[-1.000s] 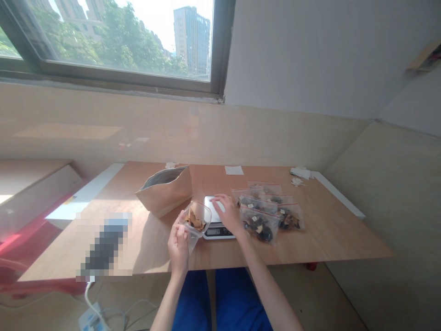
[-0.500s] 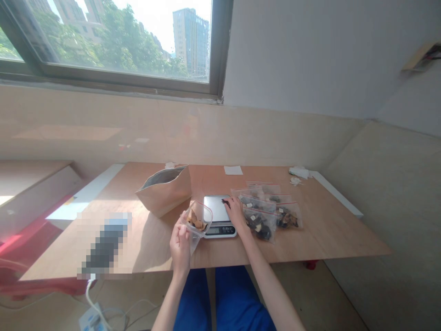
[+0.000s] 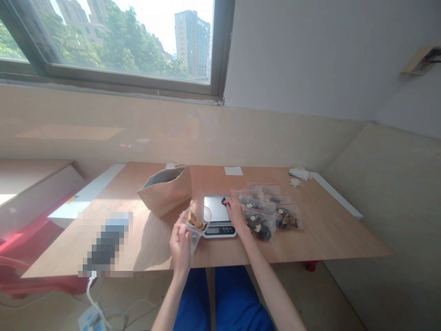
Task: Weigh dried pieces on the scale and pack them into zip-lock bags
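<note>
My left hand (image 3: pixel 180 241) is closed on the edge of a small clear zip bag (image 3: pixel 197 219), which holds tan dried pieces and is held open just left of a digital kitchen scale (image 3: pixel 217 220). My right hand (image 3: pixel 235 212) rests at the scale's right edge, fingers pinched round a small dark piece (image 3: pixel 223 201) over the steel platform. Right beside that hand lie several filled clear zip bags (image 3: pixel 268 214) with red seal strips and dark contents.
An open brown paper pouch (image 3: pixel 166 189) lies on the wooden table (image 3: pixel 327 230) behind the left hand. A white slip (image 3: pixel 233 170) and crumpled white bits (image 3: pixel 298 174) lie at the far edge. A pixelated object (image 3: pixel 105 246) sits front left. Cables (image 3: pixel 103 312) lie on the floor.
My right hand slid from the middle of the scale platform to its right edge and closed on a small dark piece. The left hand and its bag barely moved.
</note>
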### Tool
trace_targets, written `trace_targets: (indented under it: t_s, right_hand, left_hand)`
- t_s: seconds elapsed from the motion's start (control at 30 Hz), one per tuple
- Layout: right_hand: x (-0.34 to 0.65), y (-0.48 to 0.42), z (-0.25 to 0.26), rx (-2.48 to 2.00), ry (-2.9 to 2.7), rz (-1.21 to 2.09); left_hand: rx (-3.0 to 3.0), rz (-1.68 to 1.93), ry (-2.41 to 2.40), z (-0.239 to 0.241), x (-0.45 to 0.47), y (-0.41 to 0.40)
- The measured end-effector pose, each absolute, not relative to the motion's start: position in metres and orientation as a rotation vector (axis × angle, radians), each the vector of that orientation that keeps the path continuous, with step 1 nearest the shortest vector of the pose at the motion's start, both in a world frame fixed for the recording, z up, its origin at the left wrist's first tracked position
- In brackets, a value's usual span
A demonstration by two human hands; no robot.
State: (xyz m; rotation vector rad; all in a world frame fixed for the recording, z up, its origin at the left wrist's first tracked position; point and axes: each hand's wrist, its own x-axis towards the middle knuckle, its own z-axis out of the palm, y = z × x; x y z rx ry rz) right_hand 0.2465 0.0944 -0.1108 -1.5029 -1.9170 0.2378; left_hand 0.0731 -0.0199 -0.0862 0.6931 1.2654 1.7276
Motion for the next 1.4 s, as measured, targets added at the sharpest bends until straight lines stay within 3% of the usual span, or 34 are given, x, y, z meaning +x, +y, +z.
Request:
trace_targets:
  t_s: [0.17, 0.43, 0.8, 0.97, 1.2, 1.4]
  right_hand:
    - [0.233, 0.079, -0.068, -1.374, -1.833, 0.413]
    - [0.216, 0.037, 0.005, -1.040, -2.088, 1.016]
    - [0.189, 0.034, -0.007, -1.062, -1.875, 0.973]
    - [0.204, 0.016, -0.023, -1.216, -1.651, 0.783]
    - [0.197, -0.021, -0.047, -1.280, -1.659, 1.102]
    - [0.181, -0.029, -0.033, -1.095, -1.691, 1.055]
  left_hand:
    - [0.720, 1.714, 1.264, -0.087, 0.075, -0.020]
    - [0.741, 1.729, 1.217, -0.085, 0.078, -0.019]
    - [0.626, 1.771, 1.086, -0.086, 0.080, -0.017]
    - [0.567, 1.833, 1.060, -0.083, 0.075, -0.012]
    - [0.628, 1.801, 1.066, -0.065, 0.085, -0.019]
    - [0.745, 1.678, 1.092, -0.067, 0.096, -0.034]
